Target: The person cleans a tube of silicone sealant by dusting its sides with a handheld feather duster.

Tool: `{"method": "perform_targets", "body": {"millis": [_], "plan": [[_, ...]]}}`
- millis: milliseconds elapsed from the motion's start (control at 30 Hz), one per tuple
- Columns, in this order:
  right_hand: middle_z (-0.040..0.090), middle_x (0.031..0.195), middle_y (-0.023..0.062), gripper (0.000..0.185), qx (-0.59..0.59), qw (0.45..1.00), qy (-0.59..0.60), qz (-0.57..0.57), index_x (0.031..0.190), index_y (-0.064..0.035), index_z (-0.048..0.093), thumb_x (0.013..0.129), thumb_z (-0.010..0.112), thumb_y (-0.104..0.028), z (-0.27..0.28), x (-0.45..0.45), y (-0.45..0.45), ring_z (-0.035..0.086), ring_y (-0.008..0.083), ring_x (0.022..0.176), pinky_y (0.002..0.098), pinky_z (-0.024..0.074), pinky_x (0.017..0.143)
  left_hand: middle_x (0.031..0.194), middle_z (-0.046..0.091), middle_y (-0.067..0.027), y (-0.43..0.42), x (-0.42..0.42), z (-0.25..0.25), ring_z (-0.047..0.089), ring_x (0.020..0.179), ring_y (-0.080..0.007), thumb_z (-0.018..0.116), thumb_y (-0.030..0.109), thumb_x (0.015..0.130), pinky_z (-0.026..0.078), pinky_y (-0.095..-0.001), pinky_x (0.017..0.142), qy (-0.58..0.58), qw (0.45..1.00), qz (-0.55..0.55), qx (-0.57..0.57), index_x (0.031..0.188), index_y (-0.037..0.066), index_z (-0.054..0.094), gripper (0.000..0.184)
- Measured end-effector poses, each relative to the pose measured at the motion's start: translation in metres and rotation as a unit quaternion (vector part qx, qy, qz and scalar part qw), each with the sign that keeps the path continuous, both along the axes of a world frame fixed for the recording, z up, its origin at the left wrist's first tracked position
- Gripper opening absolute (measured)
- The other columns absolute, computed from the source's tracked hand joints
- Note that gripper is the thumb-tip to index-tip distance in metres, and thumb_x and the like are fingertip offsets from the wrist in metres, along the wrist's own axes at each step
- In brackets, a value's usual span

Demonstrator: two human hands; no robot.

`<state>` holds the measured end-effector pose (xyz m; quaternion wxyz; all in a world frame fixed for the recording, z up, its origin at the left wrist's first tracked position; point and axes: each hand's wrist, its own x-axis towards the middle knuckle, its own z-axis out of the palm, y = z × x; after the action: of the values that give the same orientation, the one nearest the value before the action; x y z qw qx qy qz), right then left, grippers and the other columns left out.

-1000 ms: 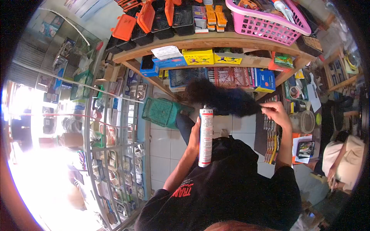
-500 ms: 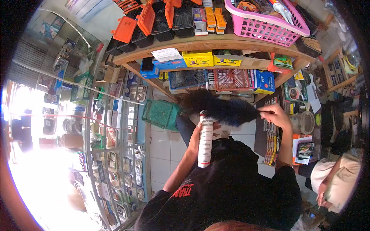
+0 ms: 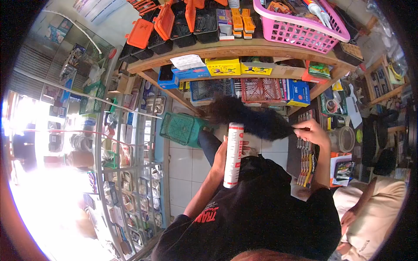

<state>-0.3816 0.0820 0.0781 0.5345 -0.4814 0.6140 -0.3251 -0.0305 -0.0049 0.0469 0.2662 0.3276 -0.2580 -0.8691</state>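
Note:
My left hand [image 3: 221,155] is closed around a white sealant tube [image 3: 234,158] with red bands and red lettering, held nearly upright in front of my black shirt. Some of the fingers are hidden behind the tube. To the right, my right hand [image 3: 311,132] pinches the thin handle end of a dark, fluffy feather duster [image 3: 259,121]. The duster stretches leftward from that hand, and its bushy part lies just beyond the tube's upper end. Whether duster and tube touch, I cannot tell.
Ahead stands a wooden shelf [image 3: 244,48] bearing a pink basket [image 3: 300,37], orange-lidded boxes [image 3: 140,34] and small cartons. A green basket [image 3: 179,129] is on the left, near glass display shelves [image 3: 130,182]. Another person [image 3: 370,213] is at the lower right.
The sealant tube has turned in my left hand, so red lettering now faces up instead of fine print. The duster has shifted slightly. The other person has moved closer at the right.

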Motion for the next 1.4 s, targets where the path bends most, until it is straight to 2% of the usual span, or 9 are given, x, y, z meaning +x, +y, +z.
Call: {"method": "perform_targets", "body": {"millis": [100, 200, 400, 600, 700, 867, 1000, 1200, 1400], "plan": [[0.061, 0.068, 0.001, 0.022, -0.045, 0.996, 0.035, -0.072, 0.106, 0.0022, 0.069, 0.086, 0.065, -0.007, -0.003, 0.006, -0.001, 0.046, 0.0044, 0.052, 0.0233, 0.0357, 0.045, 0.116, 0.06, -0.0175, 0.0, 0.0, -0.004, 0.062, 0.095, -0.0197, 0.025, 0.049, 0.102, 0.049, -0.0362, 0.086, 0.032, 0.999, 0.0, 0.021, 0.133, 0.002, 0.043, 0.059], [0.061, 0.068, 0.0009, 0.024, -0.049, 0.995, 0.02, -0.081, 0.107, 0.0025, 0.068, 0.086, 0.065, -0.007, -0.009, 0.006, 0.0, 0.047, 0.0046, 0.052, 0.0237, 0.0361, 0.045, 0.109, 0.062, -0.0142, 0.003, 0.002, 0.002, 0.061, 0.089, -0.0172, 0.028, 0.049, 0.102, 0.049, -0.0318, 0.081, -0.038, 0.988, -0.017, -0.146, 0.131, 0.001, 0.046, 0.058], [0.062, 0.067, 0.0012, 0.021, -0.049, 0.994, 0.016, -0.097, 0.104, 0.0026, 0.069, 0.086, 0.065, -0.007, -0.003, 0.007, 0.001, 0.048, 0.0042, 0.052, 0.0239, 0.0368, 0.045, 0.103, 0.065, -0.0123, -0.005, 0.022, -0.019, 0.061, 0.087, -0.0146, 0.035, 0.045, 0.102, 0.05, -0.0274, 0.077, -0.033, 0.993, -0.07, -0.091, 0.127, -0.001, 0.049, 0.054], [0.061, 0.066, -0.0007, 0.022, -0.009, 1.0, -0.026, 0.003, 0.105, 0.0013, 0.069, 0.087, 0.067, -0.011, -0.007, 0.0, 0.001, 0.048, 0.0036, 0.053, 0.0229, 0.0363, 0.047, 0.12, 0.06, -0.0203, -0.002, 0.009, -0.009, 0.063, 0.099, -0.0239, 0.032, 0.048, 0.101, 0.05, -0.0352, 0.088, 0.024, 0.998, -0.039, -0.041, 0.128, -0.002, 0.048, 0.059], [0.061, 0.067, -0.0004, 0.023, -0.046, 0.995, 0.018, -0.088, 0.104, 0.0023, 0.069, 0.085, 0.068, -0.011, -0.007, 0.005, -0.002, 0.048, 0.0035, 0.055, 0.0229, 0.0373, 0.048, 0.126, 0.056, -0.0222, -0.002, 0.006, -0.006, 0.062, 0.101, -0.0281, 0.031, 0.051, 0.1, 0.049, -0.0374, 0.09, 0.059, 0.998, -0.013, -0.015, 0.128, -0.001, 0.048, 0.062], [0.065, 0.073, 0.001, 0.023, 0.022, 1.0, -0.017, 0.001, 0.104, 0.0028, 0.069, 0.085, 0.068, -0.011, 0.0, -0.003, -0.002, 0.052, 0.0047, 0.061, 0.0231, 0.0409, 0.052, 0.102, 0.066, -0.0103, -0.003, 0.008, -0.014, 0.063, 0.081, -0.0153, 0.029, 0.051, 0.101, 0.052, -0.0283, 0.07, -0.03, 0.988, -0.057, -0.143, 0.124, 0.002, 0.051, 0.058], [0.065, 0.074, 0.0032, 0.023, -0.056, 0.991, 0.04, -0.118, 0.105, 0.0034, 0.068, 0.085, 0.066, -0.009, 0.008, 0.005, -0.004, 0.054, 0.0061, 0.062, 0.023, 0.0426, 0.055, 0.09, 0.065, -0.005, -0.004, 0.009, -0.022, 0.061, 0.071, -0.0114, 0.032, 0.049, 0.101, 0.051, -0.0274, 0.065, -0.073, 0.985, -0.044, -0.152, 0.122, 0.003, 0.052, 0.054], [0.066, 0.074, 0.0037, 0.023, -0.02, 0.999, 0.017, -0.038, 0.104, 0.0037, 0.069, 0.085, 0.067, -0.01, 0.003, -0.005, 0.002, 0.056, 0.0076, 0.065, 0.0242, 0.0446, 0.058, 0.094, 0.066, -0.0069, -0.006, 0.006, -0.033, 0.061, 0.074, -0.012, 0.031, 0.05, 0.101, 0.051, -0.0265, 0.064, -0.067, 0.991, -0.044, -0.109, 0.122, 0.004, 0.052, 0.055], [0.065, 0.073, 0.002, 0.023, 0.004, 1.0, 0.015, -0.01, 0.104, 0.0042, 0.069, 0.084, 0.069, -0.009, 0.007, -0.007, 0.006, 0.055, 0.0063, 0.063, 0.0233, 0.0433, 0.055, 0.11, 0.063, -0.0141, -0.004, -0.006, -0.023, 0.06, 0.102, -0.0194, 0.026, 0.049, 0.102, 0.047, -0.0344, 0.091, 0.024, 0.983, -0.061, -0.172, 0.131, 0.001, 0.043, 0.059]]}}
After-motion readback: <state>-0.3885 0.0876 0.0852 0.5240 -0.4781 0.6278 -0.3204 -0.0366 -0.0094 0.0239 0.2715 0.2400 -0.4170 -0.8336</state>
